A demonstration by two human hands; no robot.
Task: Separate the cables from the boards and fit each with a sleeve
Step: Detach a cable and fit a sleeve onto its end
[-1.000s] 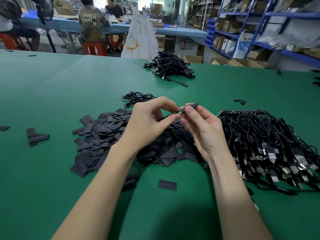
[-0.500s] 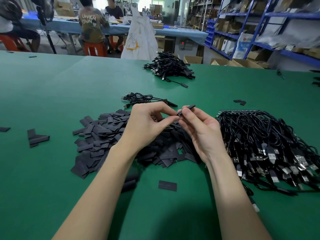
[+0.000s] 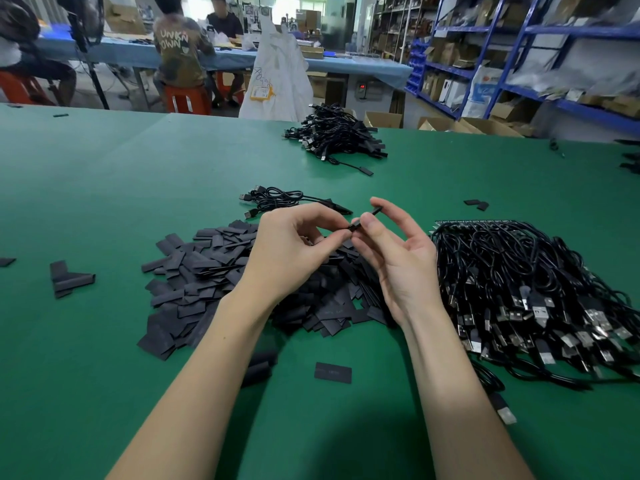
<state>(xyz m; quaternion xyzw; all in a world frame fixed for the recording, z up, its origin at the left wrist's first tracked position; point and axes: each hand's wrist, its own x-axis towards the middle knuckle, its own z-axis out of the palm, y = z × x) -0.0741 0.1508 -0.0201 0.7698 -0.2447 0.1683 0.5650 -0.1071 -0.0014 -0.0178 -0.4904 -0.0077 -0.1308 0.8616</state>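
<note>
My left hand point(image 3: 294, 247) and my right hand point(image 3: 398, 261) meet above a heap of flat black sleeves point(image 3: 207, 275). Between thumb and forefinger the right hand pinches a small black sleeve point(image 3: 372, 214). The left hand pinches the end of a thin black cable point(image 3: 349, 230) right against the sleeve's near end. The rest of that cable is hidden behind the left hand. A big pile of black USB cables point(image 3: 519, 289), joined to a board strip point(image 3: 474, 221) at its far edge, lies to the right.
A few sleeved cables point(image 3: 277, 199) lie just beyond my hands, and a larger finished bundle point(image 3: 336, 136) sits farther back. Loose sleeves point(image 3: 71, 278) lie at the left, one point(image 3: 333, 372) near my forearms. The green table point(image 3: 104, 188) stretches left. People sit at a far bench.
Both hands have shifted slightly up and away from me, still pinched together. The sleeve in my right hand has slid closer onto the cable end held by my left.
</note>
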